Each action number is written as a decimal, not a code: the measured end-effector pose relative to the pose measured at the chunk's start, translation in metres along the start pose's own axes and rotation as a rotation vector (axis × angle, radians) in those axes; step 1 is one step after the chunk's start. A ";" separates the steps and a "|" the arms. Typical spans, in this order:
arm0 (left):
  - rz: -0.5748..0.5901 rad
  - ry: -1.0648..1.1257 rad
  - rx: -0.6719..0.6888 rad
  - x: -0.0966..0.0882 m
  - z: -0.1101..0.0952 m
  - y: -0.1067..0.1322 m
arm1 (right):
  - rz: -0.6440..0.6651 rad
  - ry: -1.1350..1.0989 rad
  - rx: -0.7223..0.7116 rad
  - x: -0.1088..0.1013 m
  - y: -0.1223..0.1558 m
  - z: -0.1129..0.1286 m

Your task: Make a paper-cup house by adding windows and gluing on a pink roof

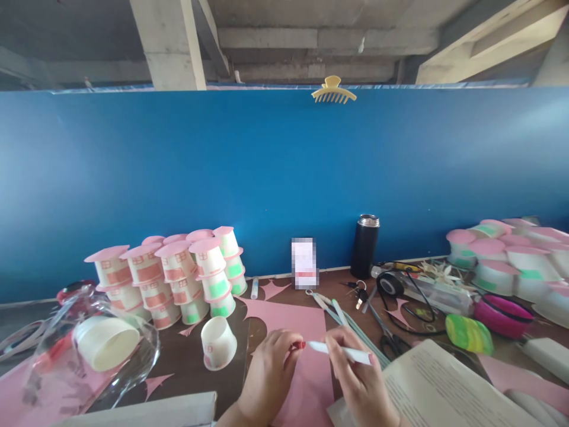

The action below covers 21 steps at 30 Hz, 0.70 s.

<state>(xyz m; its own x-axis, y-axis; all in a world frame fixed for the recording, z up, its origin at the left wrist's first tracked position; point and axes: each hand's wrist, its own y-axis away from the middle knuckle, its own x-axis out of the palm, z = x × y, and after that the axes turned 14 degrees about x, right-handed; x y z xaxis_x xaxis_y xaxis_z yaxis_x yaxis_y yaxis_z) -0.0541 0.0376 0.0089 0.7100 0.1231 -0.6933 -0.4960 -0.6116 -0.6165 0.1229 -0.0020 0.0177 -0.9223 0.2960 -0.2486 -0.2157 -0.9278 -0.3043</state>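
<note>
Over a sheet of pink paper [293,317], my right hand [358,379] grips a white marker pen [317,347], its tip end pointing left. My left hand [269,370] pinches a small red cap [301,344] close to that end. Whether cap and pen touch is hard to see. Left of my hands, a white paper cup [219,344] with a faint red drawing stands upside down. Farther left rise stacks of paper cups [182,284] with pink paper tops and red or green drawings.
A black bottle [364,249], keys [361,293], scissors [392,341] and cables crowd the right. An open book [438,385] lies by my right forearm. More decorated cups [528,267] stand far right. A clear plastic bag [146,344] with cups lies left; a blue partition [267,166] stands behind.
</note>
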 end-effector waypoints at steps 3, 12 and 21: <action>0.000 -0.001 0.048 0.001 0.005 0.002 | 0.001 0.024 0.013 -0.001 -0.001 -0.001; 0.023 -0.029 0.093 0.001 0.007 0.000 | 0.071 0.088 0.007 0.001 -0.002 -0.005; 0.082 -0.084 0.108 -0.002 0.000 0.000 | 0.105 0.087 0.015 0.003 -0.003 -0.003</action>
<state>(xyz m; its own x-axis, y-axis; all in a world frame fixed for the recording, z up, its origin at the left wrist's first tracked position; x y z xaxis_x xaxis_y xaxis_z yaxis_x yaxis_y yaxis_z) -0.0549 0.0373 0.0102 0.6229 0.1437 -0.7690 -0.6047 -0.5352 -0.5899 0.1216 0.0026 0.0148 -0.9088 0.2151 -0.3574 -0.1249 -0.9579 -0.2586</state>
